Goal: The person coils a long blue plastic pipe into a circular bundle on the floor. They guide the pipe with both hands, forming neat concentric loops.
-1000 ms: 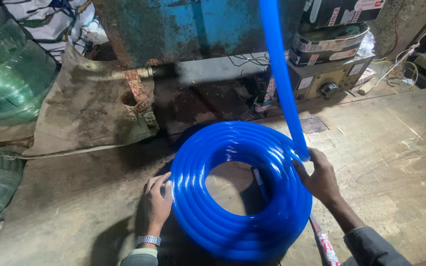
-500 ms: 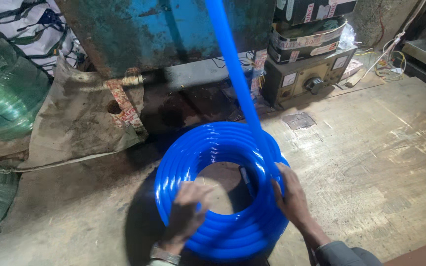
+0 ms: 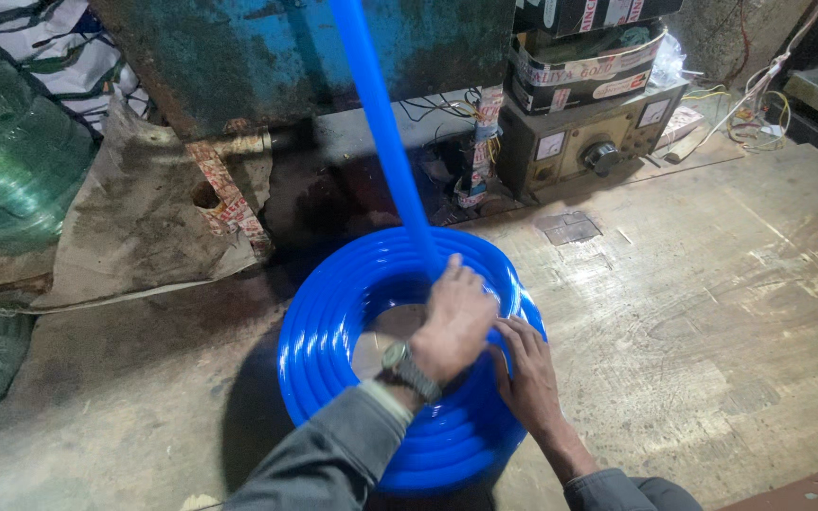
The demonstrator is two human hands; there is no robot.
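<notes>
Fingers of left hand (image 3: pixel 456 317) closed around blue hose (image 3: pixel 381 142) at lower centre, right hand (image 3: pixel 527 364) pressed flat on coil (image 3: pixel 333 331); coil mostly wound, one length left running to upper centre

A worn wooden floor (image 3: pixel 712 312) (scuffed and stained) carried everything. On it lay a blue hose coil (image 3: pixel 333 331), a grey electrical box (image 3: pixel 579 142), and crumpled brown sacking (image 3: pixel 144 237) at left.
</notes>
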